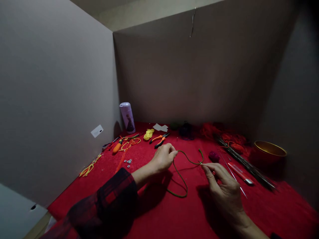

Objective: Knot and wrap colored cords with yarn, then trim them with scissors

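Observation:
A green cord runs in loose curves between my two hands above the red cloth. My left hand pinches it between thumb and fingertips, and a length hangs down and bends back under the wrist. On the right, my right hand has thumb and forefinger closed at a small shiny piece, which the cord meets; its exact kind is too small to make out. The cord's short end sticks up just above that spot. A purple yarn ball lies right behind my right fingertips.
Pliers, yellow yarn, small metal rings and a lilac bottle lie or stand left and behind. To the right are a red-and-white cutter-like tool, a thin needle, dark wires and a gold-rimmed bowl. Grey panels enclose the cloth.

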A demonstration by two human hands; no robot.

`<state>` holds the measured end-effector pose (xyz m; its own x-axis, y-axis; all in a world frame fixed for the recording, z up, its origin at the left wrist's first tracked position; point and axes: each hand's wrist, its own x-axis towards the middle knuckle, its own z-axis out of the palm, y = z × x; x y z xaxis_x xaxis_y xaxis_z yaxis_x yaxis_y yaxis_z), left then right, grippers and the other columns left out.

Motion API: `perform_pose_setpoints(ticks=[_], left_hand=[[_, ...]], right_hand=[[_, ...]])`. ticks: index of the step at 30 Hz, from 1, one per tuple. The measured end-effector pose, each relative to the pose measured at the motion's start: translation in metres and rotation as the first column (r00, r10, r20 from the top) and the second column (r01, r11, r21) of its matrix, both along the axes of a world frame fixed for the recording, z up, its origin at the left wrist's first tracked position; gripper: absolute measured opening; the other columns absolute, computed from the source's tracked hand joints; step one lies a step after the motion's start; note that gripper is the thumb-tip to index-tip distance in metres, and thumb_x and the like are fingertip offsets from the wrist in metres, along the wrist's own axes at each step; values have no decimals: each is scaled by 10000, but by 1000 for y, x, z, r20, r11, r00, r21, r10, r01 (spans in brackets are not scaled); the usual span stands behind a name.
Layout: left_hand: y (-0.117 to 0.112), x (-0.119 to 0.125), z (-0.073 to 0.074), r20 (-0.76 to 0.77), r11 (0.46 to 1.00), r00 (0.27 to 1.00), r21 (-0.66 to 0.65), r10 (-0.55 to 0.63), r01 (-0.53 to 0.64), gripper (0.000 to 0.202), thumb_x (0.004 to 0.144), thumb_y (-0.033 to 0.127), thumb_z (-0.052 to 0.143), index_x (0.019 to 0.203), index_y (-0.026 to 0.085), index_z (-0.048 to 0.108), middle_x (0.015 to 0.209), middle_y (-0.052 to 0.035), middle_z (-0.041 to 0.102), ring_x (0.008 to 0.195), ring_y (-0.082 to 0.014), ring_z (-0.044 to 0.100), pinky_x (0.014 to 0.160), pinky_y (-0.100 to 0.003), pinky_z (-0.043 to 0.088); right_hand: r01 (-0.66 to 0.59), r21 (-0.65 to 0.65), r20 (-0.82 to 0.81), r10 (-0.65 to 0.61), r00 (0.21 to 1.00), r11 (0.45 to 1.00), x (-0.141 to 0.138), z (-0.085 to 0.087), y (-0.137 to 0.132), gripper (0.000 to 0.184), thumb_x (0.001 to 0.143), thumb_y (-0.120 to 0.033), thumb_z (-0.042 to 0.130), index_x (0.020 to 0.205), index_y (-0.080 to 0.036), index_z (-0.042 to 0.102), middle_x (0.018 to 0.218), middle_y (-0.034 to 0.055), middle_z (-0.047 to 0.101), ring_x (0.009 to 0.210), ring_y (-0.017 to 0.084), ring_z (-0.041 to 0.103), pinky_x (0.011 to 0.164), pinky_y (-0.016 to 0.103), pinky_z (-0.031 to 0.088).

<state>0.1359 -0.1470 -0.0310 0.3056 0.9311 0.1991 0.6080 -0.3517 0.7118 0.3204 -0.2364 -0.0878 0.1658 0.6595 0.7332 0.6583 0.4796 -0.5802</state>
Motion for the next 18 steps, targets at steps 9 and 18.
perform_pose_setpoints(ticks=[9, 18], left_hand=[[18, -10, 24, 400, 997, 915, -67, 54, -30, 190, 707, 290, 603, 610, 150, 519, 515, 34, 480, 470, -79, 412, 485, -225, 329], [27, -36, 84, 537, 993, 839, 16, 91, -118, 162, 672, 266, 652, 638, 140, 555, 500, 34, 514, 428, -63, 414, 442, -209, 309]], right_hand=[[-24, 3, 3, 24, 1000, 1000, 1, -3, 0, 126, 880, -277, 532, 897, -203, 632, 887, 54, 638, 833, 198, 602, 752, 331, 458], [-24, -6, -14, 24, 1000, 1000, 1, -1, 1, 117, 887, -258, 520, 883, -205, 624, 855, 54, 636, 805, 195, 604, 727, 334, 469]])
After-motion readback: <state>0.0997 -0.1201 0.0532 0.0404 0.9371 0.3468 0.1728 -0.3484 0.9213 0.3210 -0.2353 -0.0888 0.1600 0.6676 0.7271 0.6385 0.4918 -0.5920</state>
